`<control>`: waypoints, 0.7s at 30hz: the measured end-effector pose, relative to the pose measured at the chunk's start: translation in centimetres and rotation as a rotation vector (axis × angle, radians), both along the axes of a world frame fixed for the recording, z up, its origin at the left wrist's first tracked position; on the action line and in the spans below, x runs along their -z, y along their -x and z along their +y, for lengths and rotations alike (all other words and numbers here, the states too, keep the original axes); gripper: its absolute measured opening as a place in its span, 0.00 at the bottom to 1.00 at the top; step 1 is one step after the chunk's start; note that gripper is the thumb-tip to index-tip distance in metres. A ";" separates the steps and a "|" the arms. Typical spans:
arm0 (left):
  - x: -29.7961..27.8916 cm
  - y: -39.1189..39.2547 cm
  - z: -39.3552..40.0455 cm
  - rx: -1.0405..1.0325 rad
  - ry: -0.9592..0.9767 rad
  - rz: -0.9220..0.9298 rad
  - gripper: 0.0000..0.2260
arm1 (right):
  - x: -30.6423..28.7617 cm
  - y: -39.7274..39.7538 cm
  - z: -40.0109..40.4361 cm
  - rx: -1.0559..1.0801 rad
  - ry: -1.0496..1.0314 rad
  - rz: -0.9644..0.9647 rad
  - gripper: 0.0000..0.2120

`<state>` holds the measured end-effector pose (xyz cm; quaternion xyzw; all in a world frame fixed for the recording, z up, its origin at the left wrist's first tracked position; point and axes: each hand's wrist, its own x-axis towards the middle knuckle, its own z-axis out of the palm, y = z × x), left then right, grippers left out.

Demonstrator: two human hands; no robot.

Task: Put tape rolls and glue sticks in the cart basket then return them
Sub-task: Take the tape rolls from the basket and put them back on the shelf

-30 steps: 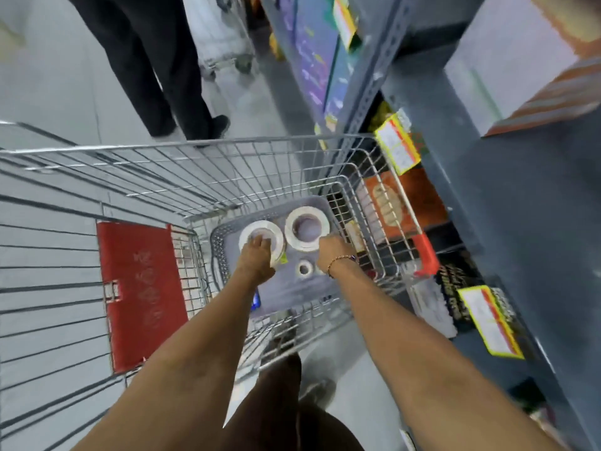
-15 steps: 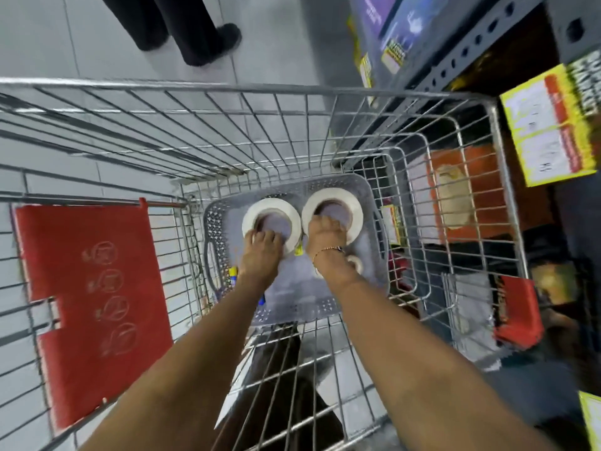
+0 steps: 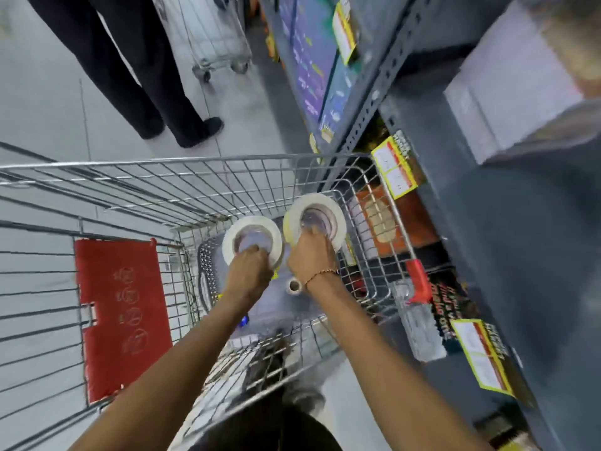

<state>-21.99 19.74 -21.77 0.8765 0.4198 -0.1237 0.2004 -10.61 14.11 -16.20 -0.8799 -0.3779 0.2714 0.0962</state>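
Two large white tape rolls are lifted above the grey perforated basket (image 3: 205,268) inside the wire cart (image 3: 182,164). My left hand (image 3: 248,271) grips the left tape roll (image 3: 234,237) at its near edge. My right hand (image 3: 312,253) holds the right tape roll (image 3: 336,211), fingers inside its core; this roll is higher and tilted. A small tape roll (image 3: 294,285) lies in the basket between my wrists. A glue stick's blue end (image 3: 243,320) peeks out beside my left forearm.
A red fold-down flap (image 3: 120,314) hangs on the cart's left part. Grey metal shelving (image 3: 487,239) with yellow price tags and boxed goods runs along the right. A person in dark trousers (image 3: 140,79) stands ahead on the tiled floor, beside another cart (image 3: 214,37).
Both hands have closed on the two large tape rolls and raised them out of the basket. The right roll rose further, toward the shelving.
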 end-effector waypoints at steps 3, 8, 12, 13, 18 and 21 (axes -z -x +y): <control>-5.5 0.5 -2.0 0.031 -0.056 -0.033 0.14 | -5.0 0.0 -3.4 0.009 -0.102 -0.054 0.20; -15.3 -1.1 -6.3 0.110 -0.142 -0.186 0.12 | -12.2 -0.5 -10.3 0.087 -0.182 -0.170 0.23; -21.9 -3.4 -11.2 0.235 -0.216 -0.281 0.12 | -16.9 -1.2 -17.0 0.187 -0.190 -0.322 0.21; -23.1 -4.1 -12.7 0.289 -0.221 -0.317 0.14 | -17.9 -1.5 -18.9 0.234 -0.190 -0.353 0.19; -26.6 -9.1 -19.7 0.542 -0.205 -0.392 0.14 | -20.9 -3.8 -27.7 0.496 -0.124 -0.399 0.13; -27.0 -12.6 -22.9 0.708 -0.217 -0.374 0.15 | -21.0 -5.2 -32.2 0.634 -0.041 -0.371 0.14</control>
